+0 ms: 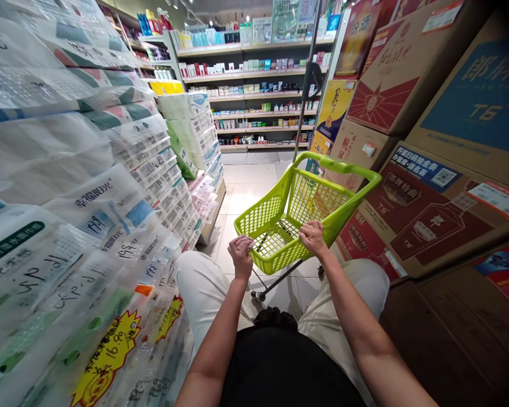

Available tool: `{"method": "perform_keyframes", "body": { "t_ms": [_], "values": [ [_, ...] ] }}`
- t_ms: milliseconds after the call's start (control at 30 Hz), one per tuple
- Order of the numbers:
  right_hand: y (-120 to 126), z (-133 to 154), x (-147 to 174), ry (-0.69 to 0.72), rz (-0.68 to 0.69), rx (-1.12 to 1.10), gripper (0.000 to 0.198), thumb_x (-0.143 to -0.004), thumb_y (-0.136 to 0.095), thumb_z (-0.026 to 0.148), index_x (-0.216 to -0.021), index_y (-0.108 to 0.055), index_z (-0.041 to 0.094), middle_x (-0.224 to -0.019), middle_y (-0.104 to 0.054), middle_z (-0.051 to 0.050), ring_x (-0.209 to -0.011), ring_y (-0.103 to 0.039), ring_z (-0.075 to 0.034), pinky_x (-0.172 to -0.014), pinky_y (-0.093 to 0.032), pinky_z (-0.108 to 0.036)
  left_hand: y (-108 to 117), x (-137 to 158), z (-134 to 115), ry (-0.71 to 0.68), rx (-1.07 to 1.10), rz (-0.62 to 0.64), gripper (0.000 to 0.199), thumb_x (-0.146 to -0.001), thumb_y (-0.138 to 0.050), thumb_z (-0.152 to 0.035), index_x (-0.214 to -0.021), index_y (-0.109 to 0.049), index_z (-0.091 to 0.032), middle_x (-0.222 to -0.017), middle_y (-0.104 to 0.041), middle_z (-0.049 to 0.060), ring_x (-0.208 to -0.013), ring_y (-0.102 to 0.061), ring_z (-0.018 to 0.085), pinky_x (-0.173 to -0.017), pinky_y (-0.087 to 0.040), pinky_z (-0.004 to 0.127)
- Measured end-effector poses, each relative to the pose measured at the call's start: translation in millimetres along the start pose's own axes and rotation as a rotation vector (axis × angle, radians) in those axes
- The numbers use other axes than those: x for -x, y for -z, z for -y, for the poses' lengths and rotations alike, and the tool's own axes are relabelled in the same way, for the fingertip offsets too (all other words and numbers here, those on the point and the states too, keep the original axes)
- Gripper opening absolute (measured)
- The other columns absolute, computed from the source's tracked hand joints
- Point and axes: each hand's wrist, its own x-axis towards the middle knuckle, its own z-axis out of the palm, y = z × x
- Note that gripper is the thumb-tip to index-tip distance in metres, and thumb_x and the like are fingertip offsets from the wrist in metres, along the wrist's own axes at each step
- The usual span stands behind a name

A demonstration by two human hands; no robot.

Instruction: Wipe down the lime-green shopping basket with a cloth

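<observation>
Store aisle, pale tiled floor (241, 195), stocked shelves (254, 85) at the far end. Wrapped tissue packs (123, 130) stacked left, liquor cartons (390, 73) right, both cut off by the frame. Lime-green shopping cart (271, 216) sits just ahead of my knees, base partly hidden; how the tall pole (300, 127) behind it attaches is hard to make out. Handle end points far right, long axis slants toward near left. Left hand (240, 253): fingers curled shut on the near-left rim, undersides hidden. Right hand (313, 236): fingers closed over the near-right rim.
</observation>
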Motion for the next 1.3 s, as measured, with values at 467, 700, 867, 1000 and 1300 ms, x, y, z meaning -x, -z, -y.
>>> {"method": "perform_keyframes", "body": {
  "t_ms": [467,700,867,1000,1300],
  "values": [
    [-28.1,90.6,23.6,0.104,0.040,-0.109,0.029,-0.091,-0.054,0.019,-0.063,-0.050,0.023,-0.067,-0.059,0.000,-0.098,-0.054,-0.022,-0.100,-0.030,-0.040,7.8,-15.3,7.2,-0.027,-0.070,0.029,0.047,-0.078,-0.051,0.004,-0.104,-0.079,-0.023,-0.122,-0.054,0.013,-0.123,-0.049,0.031,-0.109,-0.044,0.050],
    [-19.1,78.7,31.9,0.106,0.048,-0.106,0.029,-0.088,-0.054,0.020,-0.060,-0.049,0.022,-0.063,-0.056,0.000,-0.100,-0.056,-0.022,-0.099,-0.029,-0.040,11.7,-17.9,22.1,-0.060,-0.019,0.059,0.055,-0.074,-0.050,0.006,-0.109,-0.079,-0.025,-0.122,-0.054,0.013,-0.122,-0.051,0.029,-0.111,-0.044,0.047],
    [-16.2,74.7,34.0,0.075,0.066,-0.139,0.029,-0.087,-0.053,0.020,-0.058,-0.049,0.023,-0.063,-0.055,0.000,-0.100,-0.056,-0.022,-0.100,-0.029,-0.041,8.6,-61.2,33.3,0.094,-0.003,0.006,0.045,-0.075,-0.051,0.000,-0.102,-0.079,-0.024,-0.115,-0.059,0.011,-0.120,-0.051,0.030,-0.112,-0.043,0.051],
    [-15.1,70.6,34.6,0.070,0.051,-0.146,0.031,-0.085,-0.053,0.020,-0.055,-0.046,0.023,-0.061,-0.053,0.000,-0.099,-0.056,-0.022,-0.099,-0.030,-0.041,4.4,-23.0,11.5,0.084,0.022,-0.014,0.042,-0.077,-0.053,-0.001,-0.101,-0.079,-0.023,-0.117,-0.055,0.012,-0.119,-0.051,0.029,-0.110,-0.045,0.049],
    [-8.4,65.2,36.5,0.094,0.052,-0.153,0.030,-0.086,-0.052,0.019,-0.057,-0.045,0.023,-0.062,-0.054,0.000,-0.096,-0.056,-0.022,-0.097,-0.031,-0.040,12.9,1.6,4.9,0.034,0.030,0.031,0.057,-0.073,-0.050,0.007,-0.111,-0.077,-0.024,-0.122,-0.054,0.012,-0.123,-0.051,0.029,-0.113,-0.044,0.049]
  ]
}}
